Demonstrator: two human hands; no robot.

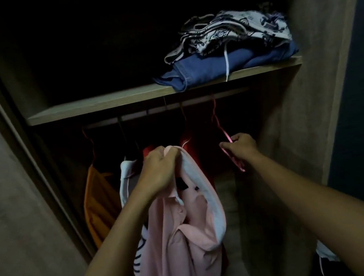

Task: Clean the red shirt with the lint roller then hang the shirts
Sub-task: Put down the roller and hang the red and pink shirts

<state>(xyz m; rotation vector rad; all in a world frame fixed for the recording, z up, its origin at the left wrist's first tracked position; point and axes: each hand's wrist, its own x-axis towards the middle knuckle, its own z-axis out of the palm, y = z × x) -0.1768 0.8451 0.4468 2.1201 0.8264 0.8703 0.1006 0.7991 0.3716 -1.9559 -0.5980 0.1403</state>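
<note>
Left grip (157, 169) closed round pale pink collared shirt (181, 235); right grip (241, 149) pinched on thin pink hanger (219, 128), presumably steadied for loading.

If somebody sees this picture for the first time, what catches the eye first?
Low in the middle, the left hand grips a pale pink shirt by its collar. To its right, the right hand holds a pink hanger. Upper right, folded clothes lie on the shelf.

One head-worn wide-angle view only. It faces forward into an open wardrobe (292, 133), close enough that it fills the frame; shelf (97, 105) at mid-height, rail (147, 114) just beneath.
</note>
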